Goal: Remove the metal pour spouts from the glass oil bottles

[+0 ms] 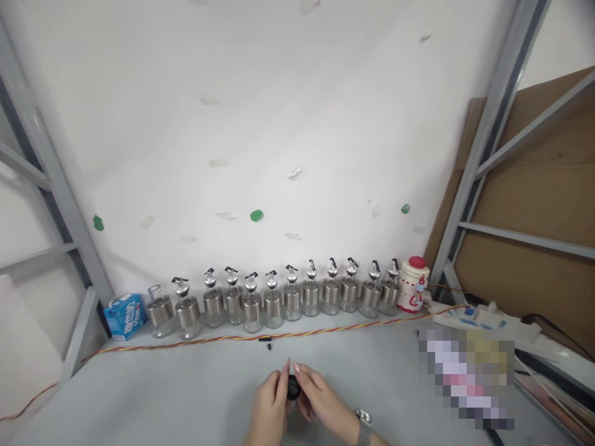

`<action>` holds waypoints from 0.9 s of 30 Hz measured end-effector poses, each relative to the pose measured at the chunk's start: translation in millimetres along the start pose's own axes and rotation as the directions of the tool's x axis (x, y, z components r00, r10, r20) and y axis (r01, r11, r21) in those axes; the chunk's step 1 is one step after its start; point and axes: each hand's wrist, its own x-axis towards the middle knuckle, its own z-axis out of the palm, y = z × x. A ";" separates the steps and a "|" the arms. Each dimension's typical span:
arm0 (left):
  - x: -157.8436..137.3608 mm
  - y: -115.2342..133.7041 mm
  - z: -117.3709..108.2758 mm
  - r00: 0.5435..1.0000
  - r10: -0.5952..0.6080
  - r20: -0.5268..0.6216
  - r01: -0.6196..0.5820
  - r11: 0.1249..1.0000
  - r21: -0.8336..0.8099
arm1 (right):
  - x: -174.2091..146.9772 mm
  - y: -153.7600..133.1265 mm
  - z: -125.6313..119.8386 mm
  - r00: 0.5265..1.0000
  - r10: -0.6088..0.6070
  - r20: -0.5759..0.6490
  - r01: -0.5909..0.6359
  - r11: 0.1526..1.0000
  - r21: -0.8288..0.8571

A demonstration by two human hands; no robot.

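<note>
Both my left hand (270,406) and my right hand (323,399) are closed around a small round black bottle stopper (293,388) above the grey table. Its round end faces up towards me, and fingers cover the rest of it. Just beyond my fingertips lie a thin black strip (264,339) and a tiny black piece (269,347). Along the wall stands a row of several glass bottles with metal sleeves and silver-and-black pour spouts, such as this bottle (274,308). The leftmost bottle (160,310) has a bare neck without a spout.
A twisted red-yellow wire (218,338) crosses the grey table (153,390) before the bottles. A blue carton (125,317) ends the row at left, a cream jar with a red lid (413,286) at right. A power strip (483,319) and a blurred-out item (469,378) lie right.
</note>
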 end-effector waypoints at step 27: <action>18.6 7.8 -27.1 1.000 0.015 -0.022 -0.012 0.991 0.132 | -7.1 -13.5 -15.1 0.953 -0.288 -0.094 0.267 0.944 -0.192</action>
